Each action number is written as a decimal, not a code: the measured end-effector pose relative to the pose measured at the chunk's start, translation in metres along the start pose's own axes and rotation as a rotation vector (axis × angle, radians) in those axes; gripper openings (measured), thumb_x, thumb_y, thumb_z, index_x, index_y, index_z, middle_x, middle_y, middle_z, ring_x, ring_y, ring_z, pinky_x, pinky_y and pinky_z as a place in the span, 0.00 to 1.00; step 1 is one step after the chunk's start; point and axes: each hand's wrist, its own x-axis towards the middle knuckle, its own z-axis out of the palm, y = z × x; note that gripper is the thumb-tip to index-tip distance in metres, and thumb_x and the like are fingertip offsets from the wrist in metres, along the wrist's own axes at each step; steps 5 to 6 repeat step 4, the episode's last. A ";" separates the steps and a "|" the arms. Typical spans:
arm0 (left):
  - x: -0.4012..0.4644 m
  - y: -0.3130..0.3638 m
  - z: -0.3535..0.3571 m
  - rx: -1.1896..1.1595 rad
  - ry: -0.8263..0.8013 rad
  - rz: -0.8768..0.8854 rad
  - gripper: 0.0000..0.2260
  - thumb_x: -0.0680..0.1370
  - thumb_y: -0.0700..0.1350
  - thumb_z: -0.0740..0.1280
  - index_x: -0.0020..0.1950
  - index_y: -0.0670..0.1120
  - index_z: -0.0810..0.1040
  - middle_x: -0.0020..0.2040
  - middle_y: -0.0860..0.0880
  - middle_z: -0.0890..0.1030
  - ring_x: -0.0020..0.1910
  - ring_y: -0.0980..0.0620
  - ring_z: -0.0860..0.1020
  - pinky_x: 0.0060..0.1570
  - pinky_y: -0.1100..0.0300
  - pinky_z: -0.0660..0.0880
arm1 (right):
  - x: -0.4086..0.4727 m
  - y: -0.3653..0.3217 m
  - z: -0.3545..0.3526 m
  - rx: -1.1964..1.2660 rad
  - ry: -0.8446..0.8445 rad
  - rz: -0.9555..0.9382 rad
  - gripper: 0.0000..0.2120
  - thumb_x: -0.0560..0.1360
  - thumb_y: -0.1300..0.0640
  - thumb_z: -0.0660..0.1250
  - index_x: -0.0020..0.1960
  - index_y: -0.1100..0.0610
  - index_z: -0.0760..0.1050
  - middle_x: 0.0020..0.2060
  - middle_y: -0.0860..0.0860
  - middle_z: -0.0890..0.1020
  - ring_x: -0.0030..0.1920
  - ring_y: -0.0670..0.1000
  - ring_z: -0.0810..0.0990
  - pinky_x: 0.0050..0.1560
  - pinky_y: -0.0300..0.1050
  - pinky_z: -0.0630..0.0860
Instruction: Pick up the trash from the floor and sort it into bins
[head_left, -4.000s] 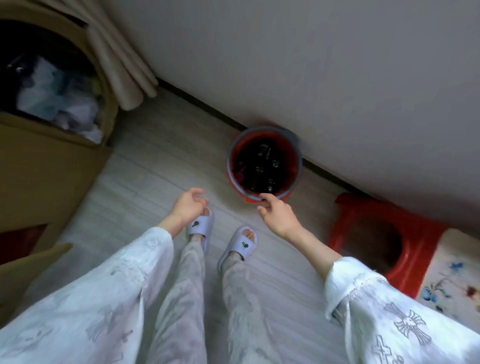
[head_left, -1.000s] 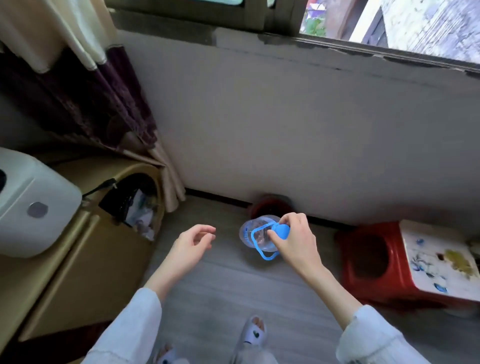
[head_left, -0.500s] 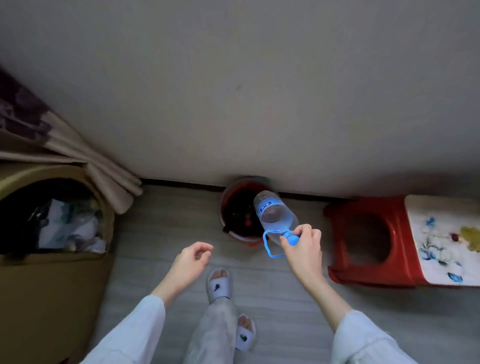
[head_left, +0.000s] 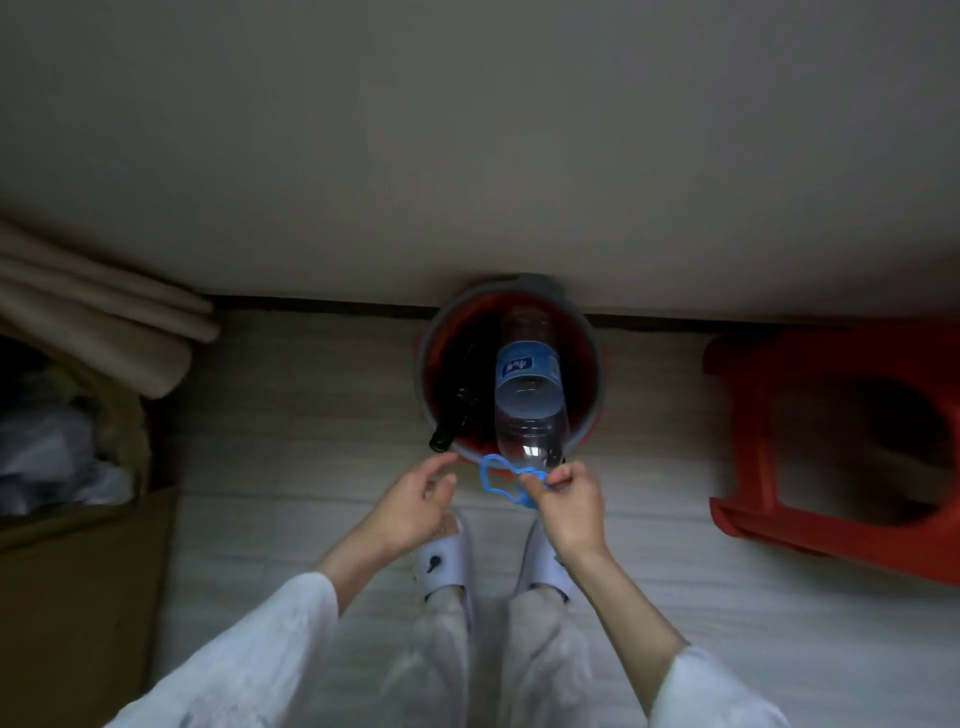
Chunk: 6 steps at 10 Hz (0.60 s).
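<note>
The clear bottle (head_left: 527, 395), pinched by the right hand (head_left: 569, 501), is lowered into the red bucket (head_left: 587, 364), apparently not yet released, the left hand (head_left: 410, 506) held loosely open.

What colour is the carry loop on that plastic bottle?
Bright blue carry loop, clearest in the head view.

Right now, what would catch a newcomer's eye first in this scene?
Most striking is the clear plastic bottle with a blue label, lying tilted over the red bucket by the wall, its blue carry loop pinched by the right hand. The left hand hovers beside it, holding nothing. A red stool lies tipped over at the right.
</note>
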 end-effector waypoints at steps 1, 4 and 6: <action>0.018 -0.003 0.018 -0.052 -0.044 0.028 0.19 0.81 0.42 0.58 0.72 0.46 0.63 0.66 0.46 0.70 0.52 0.61 0.73 0.44 0.79 0.67 | 0.020 0.011 0.017 0.127 -0.137 0.082 0.14 0.69 0.65 0.71 0.44 0.52 0.68 0.40 0.50 0.76 0.44 0.54 0.78 0.54 0.56 0.77; 0.031 0.011 0.021 0.004 -0.089 -0.023 0.22 0.81 0.42 0.56 0.75 0.47 0.56 0.75 0.48 0.57 0.67 0.54 0.68 0.58 0.75 0.61 | 0.042 -0.003 0.001 0.170 -0.358 0.151 0.22 0.77 0.67 0.60 0.70 0.59 0.64 0.53 0.51 0.78 0.62 0.59 0.75 0.64 0.53 0.70; 0.031 0.011 0.021 0.004 -0.089 -0.023 0.22 0.81 0.42 0.56 0.75 0.47 0.56 0.75 0.48 0.57 0.67 0.54 0.68 0.58 0.75 0.61 | 0.042 -0.003 0.001 0.170 -0.358 0.151 0.22 0.77 0.67 0.60 0.70 0.59 0.64 0.53 0.51 0.78 0.62 0.59 0.75 0.64 0.53 0.70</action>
